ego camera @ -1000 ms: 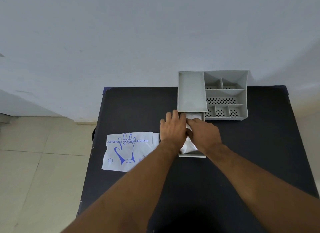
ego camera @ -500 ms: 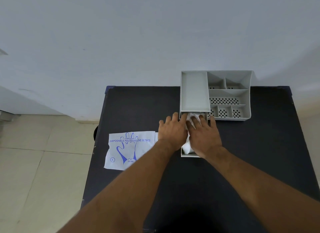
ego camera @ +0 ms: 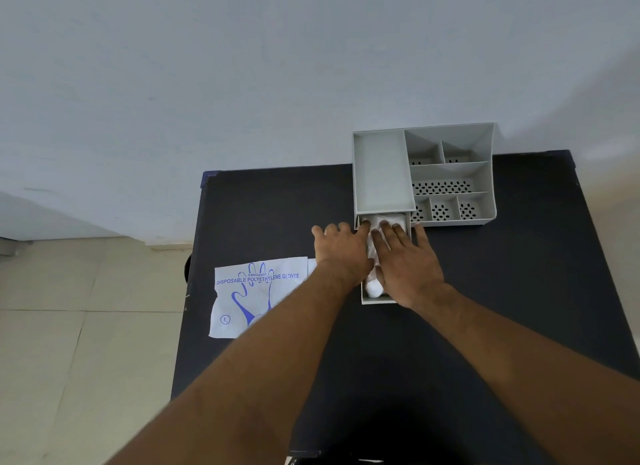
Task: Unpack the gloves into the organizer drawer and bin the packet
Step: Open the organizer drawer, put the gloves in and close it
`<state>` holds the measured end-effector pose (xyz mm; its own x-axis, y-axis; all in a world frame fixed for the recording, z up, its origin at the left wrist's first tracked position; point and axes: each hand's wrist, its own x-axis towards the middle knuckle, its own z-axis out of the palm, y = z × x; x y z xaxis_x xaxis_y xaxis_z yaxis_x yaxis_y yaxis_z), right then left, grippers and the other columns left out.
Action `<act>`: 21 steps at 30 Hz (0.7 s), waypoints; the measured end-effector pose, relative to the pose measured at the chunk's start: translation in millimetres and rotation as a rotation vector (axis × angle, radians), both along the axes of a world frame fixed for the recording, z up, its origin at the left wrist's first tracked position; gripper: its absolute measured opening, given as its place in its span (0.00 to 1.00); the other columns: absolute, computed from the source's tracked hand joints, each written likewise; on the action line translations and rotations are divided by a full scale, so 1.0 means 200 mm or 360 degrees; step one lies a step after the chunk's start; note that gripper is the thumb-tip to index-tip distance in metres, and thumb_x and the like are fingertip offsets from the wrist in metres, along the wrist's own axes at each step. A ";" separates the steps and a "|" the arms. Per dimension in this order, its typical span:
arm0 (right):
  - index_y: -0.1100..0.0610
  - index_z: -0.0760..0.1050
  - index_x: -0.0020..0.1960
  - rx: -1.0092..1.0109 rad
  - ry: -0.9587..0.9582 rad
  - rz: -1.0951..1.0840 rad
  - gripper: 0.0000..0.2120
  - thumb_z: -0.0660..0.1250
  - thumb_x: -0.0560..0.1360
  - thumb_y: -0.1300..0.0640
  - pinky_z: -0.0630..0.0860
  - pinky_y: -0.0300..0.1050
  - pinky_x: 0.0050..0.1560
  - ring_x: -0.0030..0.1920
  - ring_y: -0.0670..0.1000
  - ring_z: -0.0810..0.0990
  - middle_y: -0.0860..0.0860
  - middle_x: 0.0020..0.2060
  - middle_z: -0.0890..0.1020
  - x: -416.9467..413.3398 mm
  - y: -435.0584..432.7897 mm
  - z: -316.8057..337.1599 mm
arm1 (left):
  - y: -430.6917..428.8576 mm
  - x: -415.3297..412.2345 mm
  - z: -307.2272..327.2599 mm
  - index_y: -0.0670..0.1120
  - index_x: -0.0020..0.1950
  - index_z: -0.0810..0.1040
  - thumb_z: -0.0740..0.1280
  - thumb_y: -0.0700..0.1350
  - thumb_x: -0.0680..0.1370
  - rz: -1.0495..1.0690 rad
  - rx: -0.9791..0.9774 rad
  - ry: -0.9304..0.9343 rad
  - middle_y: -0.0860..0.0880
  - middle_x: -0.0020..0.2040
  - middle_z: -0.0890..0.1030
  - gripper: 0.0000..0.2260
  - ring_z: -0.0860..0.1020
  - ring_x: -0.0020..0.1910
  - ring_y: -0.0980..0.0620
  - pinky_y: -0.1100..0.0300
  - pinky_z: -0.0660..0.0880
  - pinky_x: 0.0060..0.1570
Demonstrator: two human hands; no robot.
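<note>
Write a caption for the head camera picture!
Both hands press gloves into the drawer; packet waits.

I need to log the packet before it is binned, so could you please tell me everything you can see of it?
The glove packet is a flat, whitish plastic-looking sleeve, printed in blue with a hand outline, "DISPOSABLE POLYETHYLENE GLOVES" and a circled L. It lies face up at the left edge of the black table, its left part overhanging the floor. It looks limp and emptied. The left forearm crosses above its right end; whether they touch is unclear.
</note>
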<state>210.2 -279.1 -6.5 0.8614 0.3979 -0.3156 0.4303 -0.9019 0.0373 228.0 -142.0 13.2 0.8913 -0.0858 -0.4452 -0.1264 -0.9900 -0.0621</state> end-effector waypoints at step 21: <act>0.50 0.81 0.58 0.0291 -0.0191 0.0024 0.14 0.70 0.73 0.49 0.47 0.60 0.75 0.58 0.51 0.80 0.48 0.53 0.83 -0.10 -0.09 0.03 | -0.05 -0.13 -0.06 0.51 0.74 0.60 0.69 0.58 0.75 0.0085 -0.0126 -0.0125 0.43 0.70 0.69 0.32 0.75 0.62 0.39 0.38 0.66 0.63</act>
<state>190.1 -296.8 -1.5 0.8819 0.4524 -0.1326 0.4463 -0.8918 -0.0749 201.9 -152.0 0.7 0.9274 -0.0692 -0.3676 -0.0710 -0.9974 0.0087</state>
